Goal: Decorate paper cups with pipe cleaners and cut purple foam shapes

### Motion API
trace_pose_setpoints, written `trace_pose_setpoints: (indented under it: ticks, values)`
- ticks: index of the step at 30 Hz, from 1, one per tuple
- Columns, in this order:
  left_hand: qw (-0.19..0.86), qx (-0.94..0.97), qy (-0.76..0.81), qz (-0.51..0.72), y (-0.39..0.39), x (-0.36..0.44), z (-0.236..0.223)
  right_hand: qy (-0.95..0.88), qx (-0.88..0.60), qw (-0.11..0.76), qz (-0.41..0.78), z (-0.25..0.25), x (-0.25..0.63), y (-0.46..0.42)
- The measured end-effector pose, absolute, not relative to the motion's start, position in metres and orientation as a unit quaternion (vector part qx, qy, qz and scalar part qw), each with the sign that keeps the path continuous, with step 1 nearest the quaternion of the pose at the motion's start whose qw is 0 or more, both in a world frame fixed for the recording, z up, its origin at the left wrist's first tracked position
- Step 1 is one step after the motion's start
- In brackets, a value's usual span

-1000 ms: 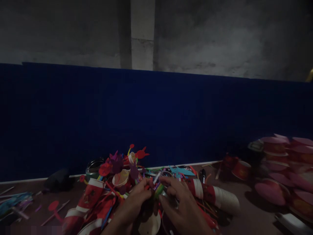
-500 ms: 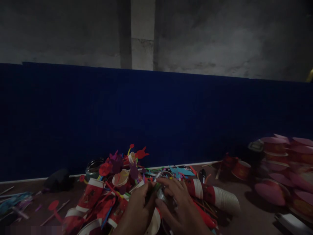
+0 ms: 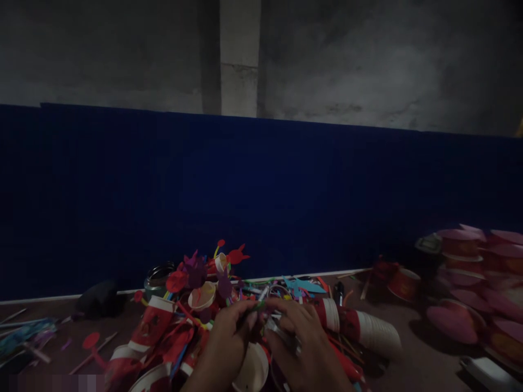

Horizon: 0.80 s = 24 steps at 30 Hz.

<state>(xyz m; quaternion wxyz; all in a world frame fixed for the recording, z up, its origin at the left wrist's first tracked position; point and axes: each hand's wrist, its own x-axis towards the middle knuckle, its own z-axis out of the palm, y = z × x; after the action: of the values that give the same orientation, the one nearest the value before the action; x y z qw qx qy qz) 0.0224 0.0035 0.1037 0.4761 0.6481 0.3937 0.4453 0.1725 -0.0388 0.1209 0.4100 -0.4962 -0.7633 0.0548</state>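
My left hand and my right hand meet at the front middle, low over a heap of paper crafts. A small green strip shows at the fingertips of my left hand, which pinch it. The fingers of my right hand curl close by at its other side; what lies within them is mostly hidden. Directly beneath the hands stands an open paper cup with a pale inside. To the left lie red printed paper cups, one with a red paper disc near it.
Nested paper cups lie on their side at right. A dark glass jar stands behind the heap. Pink-topped red tubs pile up far right, near a white object. Behind runs a blue panel; loose sticks lie left.
Both hands have shifted slightly while working the green strip between the fingertips. Less of the green shows now than a second ago. The cup beneath is more exposed than half a second ago.
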Motion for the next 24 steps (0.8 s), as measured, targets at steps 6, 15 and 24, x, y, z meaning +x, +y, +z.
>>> trace_pose_setpoints:
  ticks: [6,15,24]
  values:
    - [0.439,0.656,0.417,0.451,0.009,0.019,0.091,-0.77,-0.492,0.406,0.004,0.116,0.173,-0.037]
    - [0.582,0.554,0.39,0.45,0.01,0.019,0.103,-0.762,-0.518,0.388,-0.002,0.114,0.175,-0.035]
    - [0.649,0.518,0.357,0.428,0.009,0.013,0.113,-0.755,-0.527,0.391,-0.006,0.11,0.176,-0.029]
